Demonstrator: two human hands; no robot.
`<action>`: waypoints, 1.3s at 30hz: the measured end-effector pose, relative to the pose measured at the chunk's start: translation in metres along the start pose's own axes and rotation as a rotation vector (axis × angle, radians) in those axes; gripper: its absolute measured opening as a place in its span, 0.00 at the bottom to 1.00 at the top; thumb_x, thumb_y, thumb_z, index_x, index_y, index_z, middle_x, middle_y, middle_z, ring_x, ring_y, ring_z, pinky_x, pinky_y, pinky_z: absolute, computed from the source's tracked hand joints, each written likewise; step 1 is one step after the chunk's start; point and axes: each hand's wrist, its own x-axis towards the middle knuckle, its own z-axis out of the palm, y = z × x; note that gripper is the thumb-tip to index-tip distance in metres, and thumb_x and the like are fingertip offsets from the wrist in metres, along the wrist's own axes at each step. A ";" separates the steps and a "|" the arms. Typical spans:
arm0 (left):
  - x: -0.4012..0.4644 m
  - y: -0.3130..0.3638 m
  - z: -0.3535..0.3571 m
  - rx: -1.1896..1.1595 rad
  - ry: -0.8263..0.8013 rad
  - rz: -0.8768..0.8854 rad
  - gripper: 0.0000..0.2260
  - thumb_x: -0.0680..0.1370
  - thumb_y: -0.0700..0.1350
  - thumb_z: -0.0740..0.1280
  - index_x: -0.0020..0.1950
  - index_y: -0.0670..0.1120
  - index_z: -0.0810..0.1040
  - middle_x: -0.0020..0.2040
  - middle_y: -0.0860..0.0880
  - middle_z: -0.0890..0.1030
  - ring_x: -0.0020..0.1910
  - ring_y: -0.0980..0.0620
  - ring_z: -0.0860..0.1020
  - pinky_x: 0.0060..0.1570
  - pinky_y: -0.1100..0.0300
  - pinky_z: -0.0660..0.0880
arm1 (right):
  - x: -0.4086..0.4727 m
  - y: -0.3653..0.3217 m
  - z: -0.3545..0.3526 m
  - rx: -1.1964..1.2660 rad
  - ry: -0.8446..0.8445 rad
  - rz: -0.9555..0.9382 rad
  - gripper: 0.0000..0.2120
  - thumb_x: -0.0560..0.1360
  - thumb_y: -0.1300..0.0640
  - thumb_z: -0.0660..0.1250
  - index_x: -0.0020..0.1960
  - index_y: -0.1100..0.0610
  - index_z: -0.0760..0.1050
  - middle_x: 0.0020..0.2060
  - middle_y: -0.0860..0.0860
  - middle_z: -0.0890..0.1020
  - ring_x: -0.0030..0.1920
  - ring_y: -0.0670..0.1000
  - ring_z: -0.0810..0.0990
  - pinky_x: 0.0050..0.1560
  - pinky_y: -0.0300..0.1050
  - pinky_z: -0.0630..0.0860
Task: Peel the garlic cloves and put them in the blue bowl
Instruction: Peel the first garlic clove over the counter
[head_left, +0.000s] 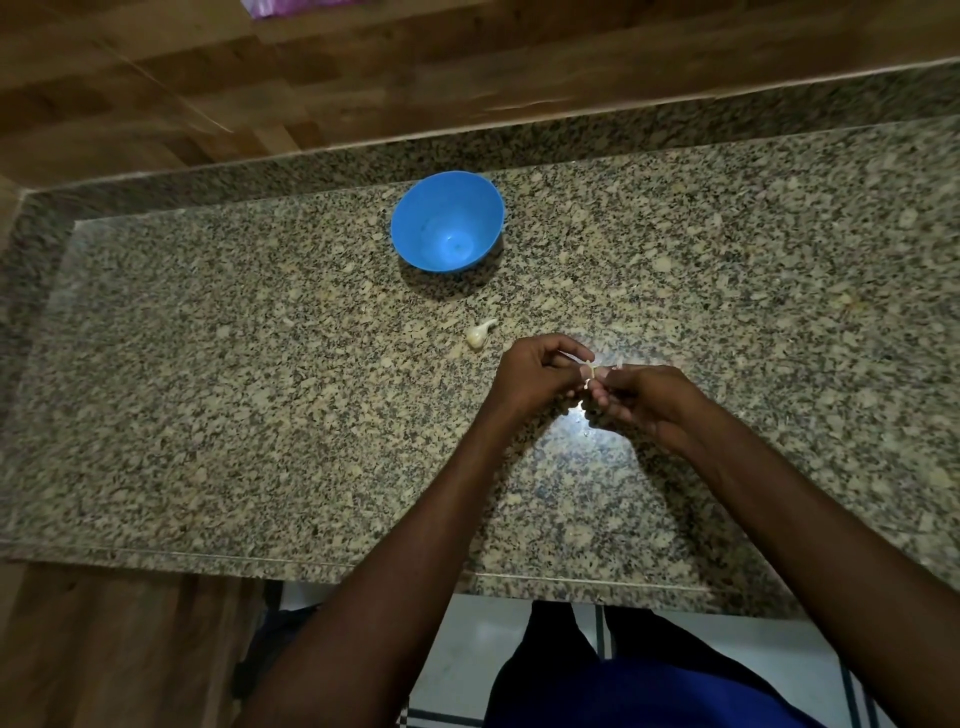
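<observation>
Hands: left hand (537, 371) and right hand (641, 397) pinch one garlic clove (590, 371), mid-peel
Bowl: blue bowl (448, 222) holds no cloves
Table (208, 389): one unpeeled clove (478, 334) waits near bowl

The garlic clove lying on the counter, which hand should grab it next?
Probably the left hand. The loose garlic clove lies just beyond and left of it on the counter, while the right hand sits farther off. Both hands are busy pinching another clove now.
</observation>
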 end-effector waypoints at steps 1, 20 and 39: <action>0.001 -0.001 -0.001 0.007 0.007 -0.009 0.05 0.74 0.36 0.74 0.50 0.41 0.83 0.40 0.36 0.84 0.35 0.45 0.81 0.39 0.48 0.81 | -0.001 -0.001 0.000 -0.026 0.004 -0.010 0.04 0.77 0.70 0.65 0.47 0.70 0.78 0.34 0.59 0.82 0.28 0.50 0.80 0.28 0.39 0.78; 0.006 -0.025 -0.007 0.635 0.493 0.153 0.12 0.79 0.35 0.65 0.56 0.45 0.84 0.53 0.47 0.83 0.50 0.52 0.79 0.48 0.62 0.74 | -0.003 0.012 -0.024 -0.569 0.069 -0.436 0.15 0.72 0.72 0.68 0.35 0.55 0.83 0.38 0.63 0.85 0.32 0.59 0.82 0.42 0.61 0.83; -0.029 -0.049 0.074 0.705 0.338 0.323 0.06 0.71 0.35 0.73 0.47 0.41 0.83 0.45 0.46 0.77 0.45 0.54 0.69 0.43 0.72 0.67 | -0.013 0.016 -0.031 -0.301 0.120 -0.362 0.11 0.76 0.70 0.68 0.36 0.72 0.78 0.35 0.64 0.80 0.30 0.56 0.77 0.37 0.55 0.83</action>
